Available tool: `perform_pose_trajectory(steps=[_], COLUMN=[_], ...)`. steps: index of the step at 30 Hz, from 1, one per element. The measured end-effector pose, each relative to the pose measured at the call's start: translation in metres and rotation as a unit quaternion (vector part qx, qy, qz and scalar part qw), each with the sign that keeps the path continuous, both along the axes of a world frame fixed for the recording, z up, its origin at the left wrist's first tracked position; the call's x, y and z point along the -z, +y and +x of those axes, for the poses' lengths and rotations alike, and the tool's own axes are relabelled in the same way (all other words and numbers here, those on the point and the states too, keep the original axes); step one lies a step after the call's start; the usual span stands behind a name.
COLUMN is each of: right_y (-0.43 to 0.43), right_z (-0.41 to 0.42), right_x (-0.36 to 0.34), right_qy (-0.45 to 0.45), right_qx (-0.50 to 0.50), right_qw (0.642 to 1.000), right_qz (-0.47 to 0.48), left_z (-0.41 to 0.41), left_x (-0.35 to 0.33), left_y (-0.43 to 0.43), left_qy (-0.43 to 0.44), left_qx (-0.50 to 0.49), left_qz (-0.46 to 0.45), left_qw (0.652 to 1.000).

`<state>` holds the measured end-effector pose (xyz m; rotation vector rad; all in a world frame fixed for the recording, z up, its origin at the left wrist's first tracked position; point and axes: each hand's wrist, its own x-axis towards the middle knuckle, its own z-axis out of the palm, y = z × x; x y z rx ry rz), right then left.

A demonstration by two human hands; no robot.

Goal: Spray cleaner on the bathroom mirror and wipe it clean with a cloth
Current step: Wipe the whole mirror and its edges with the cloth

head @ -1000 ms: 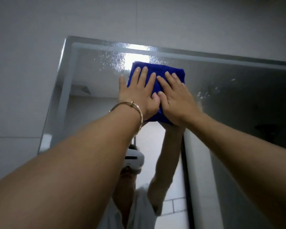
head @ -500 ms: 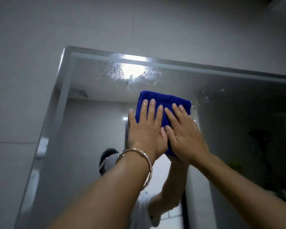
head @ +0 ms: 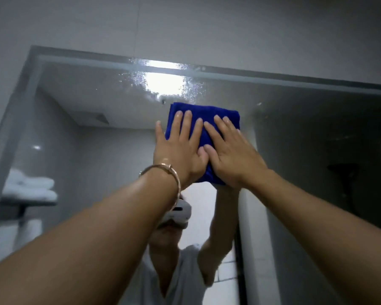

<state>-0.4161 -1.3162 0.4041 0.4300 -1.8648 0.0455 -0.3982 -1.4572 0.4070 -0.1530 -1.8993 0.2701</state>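
Left hand [head: 180, 150] and right hand [head: 231, 157], fingers flat, have pushed the folded blue cloth [head: 207, 111] back up the wall mirror [head: 317, 128] toward unwiped droplets [head: 139, 79] at 12 o'clock.

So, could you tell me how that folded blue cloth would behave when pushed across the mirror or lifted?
The blue cloth looks soft and folded, so it would probably flop open if lifted. Under the left hand and right hand it likely glides easily, as spray droplets wet the mirror.
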Motion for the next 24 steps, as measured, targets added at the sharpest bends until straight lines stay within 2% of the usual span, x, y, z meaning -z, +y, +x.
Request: perform_pose_trajectory(steps=[3, 8, 16, 24], right_y=[0.021, 0.027, 0.025, -0.010], right_z=[0.000, -0.006, -0.001, 0.022], right_x=[-0.035, -0.029, -0.014, -0.020], right_qy=[-0.007, 0.024, 0.027, 0.015], right_qx=[-0.007, -0.063, -0.079, -0.016], right_qw=[1.000, 0.997, 0.996, 0.999], right_qz=[0.009, 0.024, 0.024, -0.024], left_z=[-0.002, -0.006, 0.003, 0.004], left_x=[-0.025, -0.018, 0.003, 0.013], left_y=[0.030, 0.038, 0.034, 0.021], left_qy=[0.001, 0.006, -0.029, -0.046], left_qx=[-0.008, 0.007, -0.026, -0.005], left_qz=[0.045, 0.089, 0.079, 0.075], left_qw=[0.999, 0.996, 0.996, 0.996])
